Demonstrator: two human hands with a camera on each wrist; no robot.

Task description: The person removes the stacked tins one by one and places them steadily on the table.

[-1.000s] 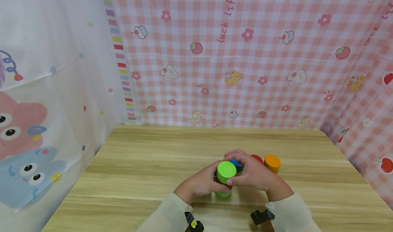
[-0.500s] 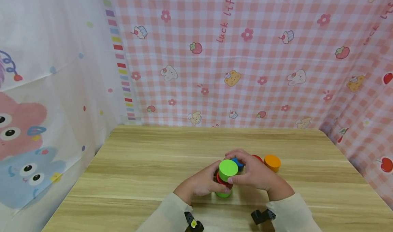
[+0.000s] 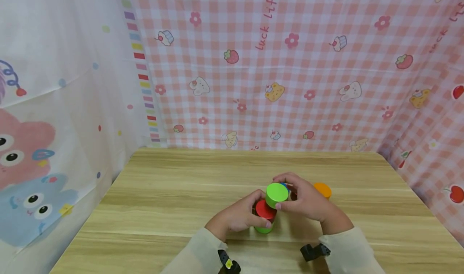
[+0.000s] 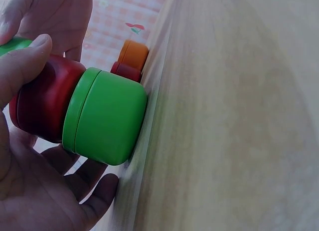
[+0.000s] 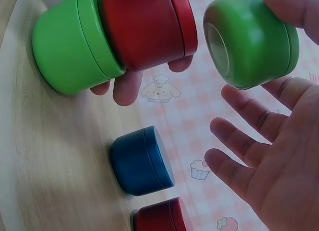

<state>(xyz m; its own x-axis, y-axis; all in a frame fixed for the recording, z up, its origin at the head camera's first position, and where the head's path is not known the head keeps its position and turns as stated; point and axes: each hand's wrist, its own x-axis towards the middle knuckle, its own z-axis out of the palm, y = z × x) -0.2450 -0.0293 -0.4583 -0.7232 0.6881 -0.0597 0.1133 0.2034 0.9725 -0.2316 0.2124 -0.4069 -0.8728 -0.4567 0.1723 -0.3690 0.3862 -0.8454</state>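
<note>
A small red lidded tin (image 3: 266, 209) stands on a green tin (image 3: 263, 229), which rests on the wooden table. My left hand (image 3: 233, 214) grips this stack, thumb and fingers on either side of the red tin. Just up and to the right of it, my right hand (image 3: 306, 199) pinches a second green tin (image 3: 277, 195) between thumb and fingers. The right wrist view shows that green tin (image 5: 251, 41) apart from the red lid, with the remaining fingers spread.
A blue tin (image 5: 142, 161) and another red tin (image 5: 159, 216) stand on the table beyond my right hand. An orange tin (image 3: 322, 190) is to their right. A checked cloth (image 3: 232, 80) hangs behind the table.
My right hand has lifted the green tin off the red lid and shifted it up and to the right. The red lid now shows. My left hand has stayed put.
</note>
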